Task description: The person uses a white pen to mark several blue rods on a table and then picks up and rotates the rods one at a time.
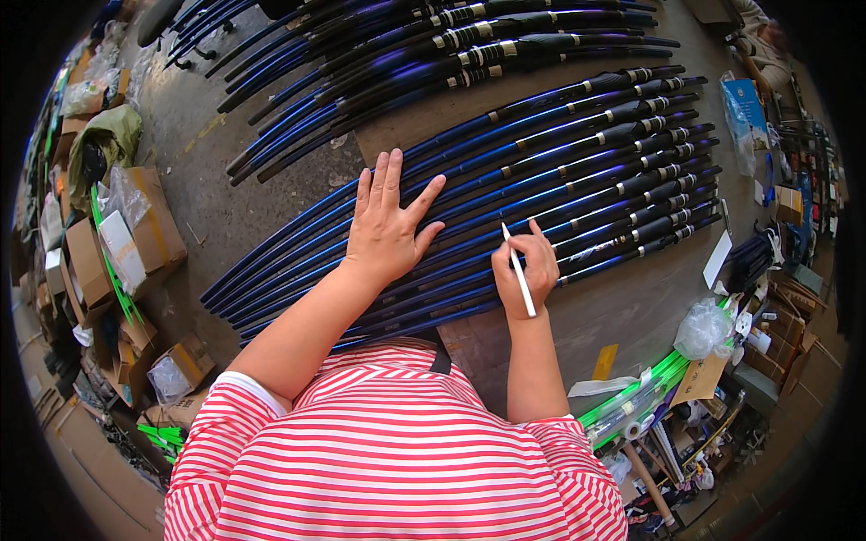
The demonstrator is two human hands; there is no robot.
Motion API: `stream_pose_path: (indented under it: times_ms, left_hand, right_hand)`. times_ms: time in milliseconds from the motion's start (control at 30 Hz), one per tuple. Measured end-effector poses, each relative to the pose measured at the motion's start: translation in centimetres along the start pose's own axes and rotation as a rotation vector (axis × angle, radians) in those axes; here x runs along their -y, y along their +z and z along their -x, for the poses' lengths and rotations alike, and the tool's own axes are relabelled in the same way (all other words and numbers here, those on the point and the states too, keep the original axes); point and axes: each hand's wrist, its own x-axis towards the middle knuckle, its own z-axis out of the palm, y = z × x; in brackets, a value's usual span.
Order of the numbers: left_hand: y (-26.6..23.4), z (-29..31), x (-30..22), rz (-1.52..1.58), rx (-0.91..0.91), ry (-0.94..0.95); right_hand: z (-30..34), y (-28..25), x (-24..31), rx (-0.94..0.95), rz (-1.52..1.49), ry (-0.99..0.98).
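Observation:
Several blue-and-black fishing rods [478, 171] lie side by side across the table, their thicker black sections with silver bands toward the right. My left hand [388, 225] rests flat over the rods' blue sections, fingers spread. Between the fingers of my right hand [530, 266] is a slim white pen [519, 275], held like a writing tool. Its dark tip points up and slightly left, close to one of the middle rods; whether it touches the rod I cannot tell.
A second bundle of fishing rods [388, 59] lies farther back on the table [595, 329]. Cardboard boxes [149, 216] and plastic bags stand at the left. Bright green rods [631, 392] and a clear plastic bag [704, 329] are at the right. A yellow strip [605, 362] lies near my right arm.

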Motion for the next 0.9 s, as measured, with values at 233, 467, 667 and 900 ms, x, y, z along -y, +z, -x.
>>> stream_pose_path:
  times_ms: [233,467,667,900]
  left_hand:
    - [-0.6,-0.1,-0.1,0.028,0.049,0.007]
    - [-0.8,0.0,-0.1,0.016,0.104,0.049]
    - [-0.7,0.0,-0.3,0.013,0.089,0.051]
    - [-0.9,0.2,-0.5,0.034,0.062,0.081]
  right_hand:
    - [1.3,-1.7,-0.4,-0.021,-0.014,0.037]
    - [1.1,-1.3,-0.6,0.025,0.035,0.041]
    - [1.2,-1.2,-0.5,-0.01,0.068,0.043]
    - [2.3,-3.1,0.1,-0.087,-0.041,0.054]
